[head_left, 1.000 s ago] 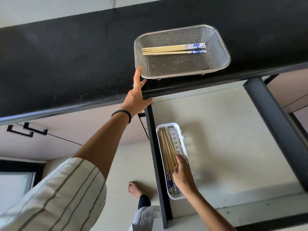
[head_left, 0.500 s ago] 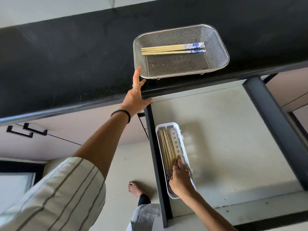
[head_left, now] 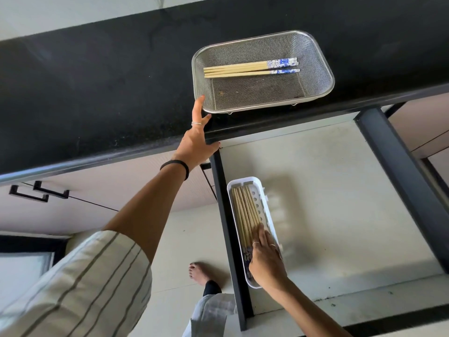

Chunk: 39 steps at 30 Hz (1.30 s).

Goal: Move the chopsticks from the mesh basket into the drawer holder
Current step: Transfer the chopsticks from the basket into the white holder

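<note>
A steel mesh basket (head_left: 318,57) sits on the black counter, with a few wooden chopsticks (head_left: 243,69) with blue-and-white ends lying across its far side. A white perforated holder (head_left: 264,205) lies at the left of the open drawer and holds several chopsticks (head_left: 244,212). My right hand (head_left: 266,257) rests flat on the near ends of those chopsticks, fingers spread, pressing rather than gripping. My left hand (head_left: 196,144) lies on the counter edge, fingers apart, index tip touching the basket's near-left corner.
The open drawer (head_left: 328,203) has a pale floor and dark metal side rails (head_left: 401,181). Cabinet fronts with black handles (head_left: 38,193) lie to the left below the counter (head_left: 97,88). A bare foot (head_left: 199,273) stands on the floor beside the drawer.
My right hand has slid toward the holder's right side, flattening over the chopstick ends and pushing them level. The left hand stayed at the counter edge.
</note>
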### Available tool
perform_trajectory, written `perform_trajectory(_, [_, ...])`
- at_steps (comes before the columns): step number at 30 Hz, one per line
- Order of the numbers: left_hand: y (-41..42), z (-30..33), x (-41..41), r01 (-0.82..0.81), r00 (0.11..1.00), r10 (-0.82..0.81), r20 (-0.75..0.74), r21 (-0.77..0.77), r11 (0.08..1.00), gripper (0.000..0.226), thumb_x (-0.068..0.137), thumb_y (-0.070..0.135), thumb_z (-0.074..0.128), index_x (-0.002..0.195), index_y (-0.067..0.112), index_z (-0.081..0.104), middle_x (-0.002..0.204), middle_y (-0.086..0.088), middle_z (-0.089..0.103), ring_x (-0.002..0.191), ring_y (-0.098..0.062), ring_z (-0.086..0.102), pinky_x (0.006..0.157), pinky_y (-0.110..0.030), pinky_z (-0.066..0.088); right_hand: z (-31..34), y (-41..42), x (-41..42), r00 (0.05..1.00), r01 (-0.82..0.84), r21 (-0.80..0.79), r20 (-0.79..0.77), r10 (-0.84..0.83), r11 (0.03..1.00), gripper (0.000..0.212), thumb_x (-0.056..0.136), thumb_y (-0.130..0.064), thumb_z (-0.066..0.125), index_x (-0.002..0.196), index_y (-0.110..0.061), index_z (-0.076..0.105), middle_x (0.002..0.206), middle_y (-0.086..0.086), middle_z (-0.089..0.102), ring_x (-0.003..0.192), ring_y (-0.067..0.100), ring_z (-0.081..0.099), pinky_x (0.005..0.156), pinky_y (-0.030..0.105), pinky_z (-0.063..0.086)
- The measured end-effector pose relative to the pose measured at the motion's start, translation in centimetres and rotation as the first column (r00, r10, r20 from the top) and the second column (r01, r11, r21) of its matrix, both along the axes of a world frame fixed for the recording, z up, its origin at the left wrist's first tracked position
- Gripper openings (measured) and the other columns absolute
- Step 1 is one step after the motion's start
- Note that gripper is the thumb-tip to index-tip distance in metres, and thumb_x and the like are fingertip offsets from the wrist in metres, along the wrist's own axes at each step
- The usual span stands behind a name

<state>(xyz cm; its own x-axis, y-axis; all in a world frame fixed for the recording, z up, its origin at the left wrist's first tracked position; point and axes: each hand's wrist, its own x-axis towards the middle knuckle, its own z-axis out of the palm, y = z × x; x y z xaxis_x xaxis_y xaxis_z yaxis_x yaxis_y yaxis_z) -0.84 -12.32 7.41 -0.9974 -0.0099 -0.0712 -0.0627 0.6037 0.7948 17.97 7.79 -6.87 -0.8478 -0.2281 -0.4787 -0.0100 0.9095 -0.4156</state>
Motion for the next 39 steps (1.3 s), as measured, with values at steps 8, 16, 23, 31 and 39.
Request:
perform_trajectory(8, [-0.1, -0.2, -0.1, 0.004, 1.0, -0.003, -0.011, 0.019, 1.0, 0.107, 0.083, -0.008, 0.063, 0.15, 0.029, -0.012, 0.152, -0.017, 0.035, 0.123, -0.042, 0.052, 0.08, -0.008, 0.048, 0.5, 0.2, -0.2, 0.992, -0.103, -0.038, -0.077, 0.1, 0.994, 0.077, 0.084, 0.008, 0.041, 0.15, -0.023, 0.016, 0.16, 0.008, -0.014, 0.149, 0.026, -0.001, 0.12, 0.03, 0.01])
perform_trajectory(16, [-0.2, 0.0, 0.0, 0.008, 1.0, -0.008, -0.012, -0.031, 0.999, 0.108, 0.083, -0.004, 0.065, 0.151, 0.028, -0.013, 0.151, -0.018, 0.036, 0.104, -0.037, 0.064, 0.075, -0.012, 0.051, 1.1, -0.6, -0.2, 0.996, -0.067, 0.049, -0.049, 0.069, 0.997, 0.038, 0.091, -0.005, 0.039, 0.127, -0.005, 0.05, 0.16, 0.012, -0.013, 0.148, 0.026, 0.01, 0.12, 0.032, 0.015])
perform_trajectory(23, [-0.1, 0.0, 0.0, 0.011, 1.0, -0.011, -0.01, -0.04, 0.999, 0.108, 0.083, -0.004, 0.065, 0.151, 0.027, -0.013, 0.151, -0.019, 0.036, 0.103, -0.032, 0.066, 0.08, -0.015, 0.051, 1.3, -0.5, -0.4, 0.999, 0.018, 0.037, -0.039, -0.016, 0.999, 0.071, 0.088, -0.001, 0.038, 0.15, -0.003, 0.003, 0.157, 0.014, -0.022, 0.148, 0.026, 0.009, 0.119, 0.03, 0.022])
perform_trajectory(31, [-0.2, 0.0, 0.0, 0.004, 1.0, -0.005, -0.01, -0.041, 0.999, 0.107, 0.083, -0.004, 0.064, 0.151, 0.028, -0.013, 0.15, -0.018, 0.037, 0.1, -0.026, 0.067, 0.078, -0.013, 0.049, 1.2, -0.6, 0.3, 0.996, -0.034, 0.109, -0.076, 0.043, 0.993, 0.041, 0.093, -0.006, 0.037, 0.131, 0.002, 0.049, 0.147, 0.012, -0.035, 0.149, 0.026, 0.0, 0.122, 0.032, 0.009])
perform_trajectory(39, [-0.1, -0.1, 0.0, -0.003, 1.0, 0.003, -0.006, -0.003, 1.0, 0.106, 0.083, -0.006, 0.064, 0.151, 0.027, -0.012, 0.151, -0.019, 0.035, 0.119, -0.031, 0.059, 0.082, -0.009, 0.046, 0.3, -0.1, 0.1, 0.994, -0.026, 0.029, -0.108, 0.029, 0.999, 0.072, 0.085, 0.003, 0.035, 0.15, -0.004, 0.006, 0.157, 0.017, -0.018, 0.149, 0.026, -0.003, 0.119, 0.026, 0.011])
